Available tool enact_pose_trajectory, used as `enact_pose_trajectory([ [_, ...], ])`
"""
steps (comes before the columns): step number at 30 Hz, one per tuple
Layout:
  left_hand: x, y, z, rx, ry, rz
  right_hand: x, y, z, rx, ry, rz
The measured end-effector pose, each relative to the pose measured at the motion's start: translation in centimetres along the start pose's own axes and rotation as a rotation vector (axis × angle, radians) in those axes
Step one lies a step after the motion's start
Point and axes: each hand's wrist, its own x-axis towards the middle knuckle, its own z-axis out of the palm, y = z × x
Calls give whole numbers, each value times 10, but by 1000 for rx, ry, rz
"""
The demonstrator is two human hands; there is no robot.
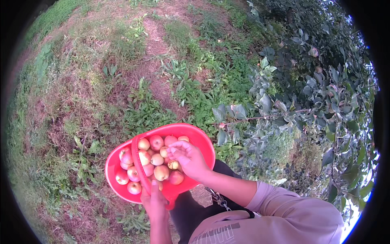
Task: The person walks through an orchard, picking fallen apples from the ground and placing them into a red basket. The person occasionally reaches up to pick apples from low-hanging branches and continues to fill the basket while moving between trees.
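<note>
A red plastic basket (204, 143) with a curved handle (138, 164) holds several red and yellow apples (161, 172). My left hand (154, 199) grips the basket where the handle meets the near rim, its thumb pointing up along the handle; the fingers below are partly hidden. Over the right part of the basket, my right hand (187, 157) hovers with slightly bent fingers and seems to hold nothing. Its fingertips are beside a small yellow apple (163, 151); whether they touch it is unclear. Below the hand lies a yellow apple with dark marks (173, 164).
Leafy apple tree branches (265, 117) with some fruit (313, 52) fill the right side, and one twig reaches close to the basket's right. Grass and weeds (149, 116) cover the ground around a strip of dry grass (155, 45). Keys (220, 199) hang at my waist.
</note>
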Motion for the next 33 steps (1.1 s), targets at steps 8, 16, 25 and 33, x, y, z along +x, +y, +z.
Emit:
enact_pose_trajectory([
  [8, 115, 87, 53, 183, -9, 23, 148, -25, 45, 153, 95, -28],
  [16, 209, 169, 155, 405, 35, 62, 313, -72, -11, 363, 503, -175],
  [25, 311, 206, 331, 601, -238, 90, 402, -110, -119, 403, 922, -209],
  [33, 403, 132, 491, 723, -554, -26, 418, -41, -253, 296, 1355, -216],
])
